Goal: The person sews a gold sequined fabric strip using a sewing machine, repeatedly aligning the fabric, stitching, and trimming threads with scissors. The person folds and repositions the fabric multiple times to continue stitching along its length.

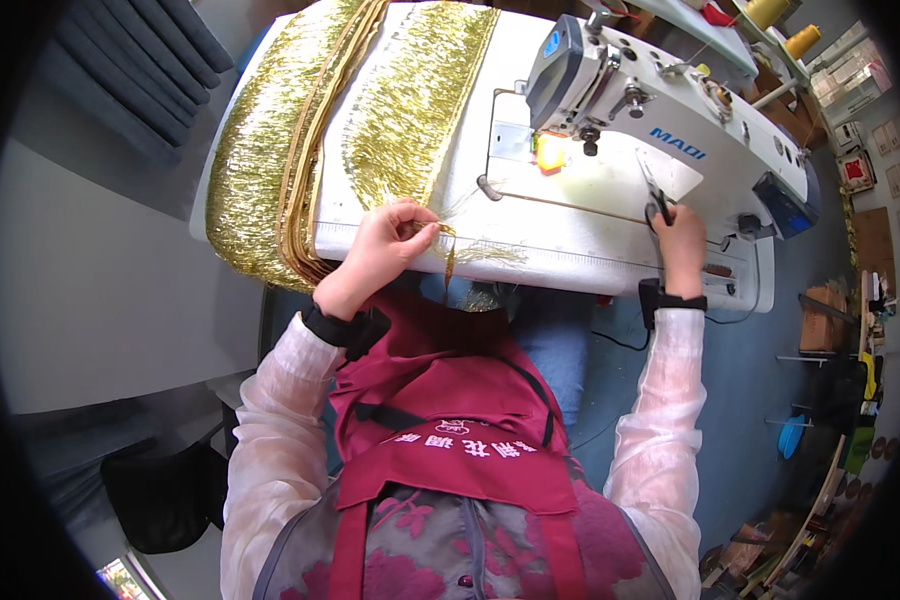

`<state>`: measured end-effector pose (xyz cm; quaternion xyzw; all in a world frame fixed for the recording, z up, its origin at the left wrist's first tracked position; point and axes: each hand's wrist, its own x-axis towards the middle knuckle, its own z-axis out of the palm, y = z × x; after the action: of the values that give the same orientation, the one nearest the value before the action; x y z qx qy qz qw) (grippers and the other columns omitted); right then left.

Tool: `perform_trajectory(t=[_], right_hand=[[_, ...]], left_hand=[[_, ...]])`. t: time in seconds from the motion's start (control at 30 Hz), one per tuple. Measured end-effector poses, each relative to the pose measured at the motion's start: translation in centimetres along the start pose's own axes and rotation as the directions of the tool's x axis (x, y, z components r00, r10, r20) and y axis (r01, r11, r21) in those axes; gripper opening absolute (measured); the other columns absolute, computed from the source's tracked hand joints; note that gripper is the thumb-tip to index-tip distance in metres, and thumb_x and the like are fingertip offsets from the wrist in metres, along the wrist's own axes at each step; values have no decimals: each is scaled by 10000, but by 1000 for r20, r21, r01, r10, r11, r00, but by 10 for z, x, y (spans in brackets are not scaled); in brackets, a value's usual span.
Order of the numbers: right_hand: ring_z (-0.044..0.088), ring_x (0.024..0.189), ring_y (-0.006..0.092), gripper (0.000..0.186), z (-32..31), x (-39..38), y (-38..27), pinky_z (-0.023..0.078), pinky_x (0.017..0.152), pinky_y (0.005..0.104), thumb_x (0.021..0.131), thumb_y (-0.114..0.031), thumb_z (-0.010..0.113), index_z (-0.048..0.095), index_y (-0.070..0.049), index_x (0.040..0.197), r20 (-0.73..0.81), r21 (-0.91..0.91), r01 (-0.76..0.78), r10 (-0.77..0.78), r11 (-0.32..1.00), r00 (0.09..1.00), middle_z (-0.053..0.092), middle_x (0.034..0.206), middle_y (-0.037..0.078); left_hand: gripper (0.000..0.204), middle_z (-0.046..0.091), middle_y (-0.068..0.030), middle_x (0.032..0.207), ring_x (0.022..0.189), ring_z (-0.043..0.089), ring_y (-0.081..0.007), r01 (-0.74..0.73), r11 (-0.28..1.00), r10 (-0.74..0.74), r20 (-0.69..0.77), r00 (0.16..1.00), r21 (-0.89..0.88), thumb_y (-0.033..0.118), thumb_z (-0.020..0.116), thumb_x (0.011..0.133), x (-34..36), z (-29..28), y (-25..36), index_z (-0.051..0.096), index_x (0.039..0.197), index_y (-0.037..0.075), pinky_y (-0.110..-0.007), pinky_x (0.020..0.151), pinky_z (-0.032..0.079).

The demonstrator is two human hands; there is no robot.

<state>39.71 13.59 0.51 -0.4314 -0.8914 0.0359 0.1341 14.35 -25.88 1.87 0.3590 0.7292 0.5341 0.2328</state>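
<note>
A wide strip of shiny gold fringe fabric (410, 95) lies on the white sewing table (580, 215). At its near end my left hand (390, 240) is closed in a pinch on the tip, from which a short gold end hangs past the table edge. Loose gold threads (490, 253) are scattered to the right of these fingers. My right hand (680, 240) grips a pair of scissors (655, 195) with dark handles, blades pointing away from me, over the table near the sewing machine's arm. The two hands are well apart.
Folded layers of gold fringe (260, 150) are stacked on the table's left side. A white sewing machine (670, 100) stands at the back right, a lit yellow-orange spot by its needle. Thread cones (803, 42) stand behind. A black chair (160, 495) is at lower left.
</note>
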Motion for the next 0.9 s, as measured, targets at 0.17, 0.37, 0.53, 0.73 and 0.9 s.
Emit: perform_trajectory(t=[0.17,0.37,0.53,0.73,0.9], right_hand=[[589,617,89,302,-39,-59,-43,486,597,267,819,-122,823,718,57,1038,55,612,-101,85,785,995,710,806,60],[555,783,104,504,-53,-120,-120,508,726,274,678,-109,959,630,-6,1045,178,830,38,-328,556,928,640,932,-2],[548,722,59,405,-49,-112,-146,475,666,233,747,-112,935,635,-16,1001,194,794,70,-360,604,913,657,870,-22],[530,683,1,330,-30,-120,-173,445,635,188,826,-83,888,620,-23,1010,261,925,-111,-396,363,881,674,862,-28],[658,764,240,573,-36,-111,-181,537,688,370,670,-369,960,626,-63,1019,33,763,304,-504,571,863,674,881,67]], left_hand=[[100,505,61,830,679,397,-27,91,959,-80,51,995,-267,83,770,951,-11,11,1,743,993,-3,-205,609,323],[75,543,25,835,700,462,-69,-88,989,93,39,995,-118,41,769,930,-14,16,13,750,997,14,-229,611,369],[101,594,-44,860,729,576,-162,-299,952,301,-15,954,73,10,769,886,-12,10,27,759,978,52,-279,612,458],[121,600,-66,950,832,603,-192,-323,938,326,3,945,128,7,742,912,-13,-1,34,729,1024,50,-289,666,491],[88,577,-74,1042,927,595,-190,-230,960,238,32,971,-162,-18,674,967,-11,-1,28,679,1049,16,-289,770,495]])
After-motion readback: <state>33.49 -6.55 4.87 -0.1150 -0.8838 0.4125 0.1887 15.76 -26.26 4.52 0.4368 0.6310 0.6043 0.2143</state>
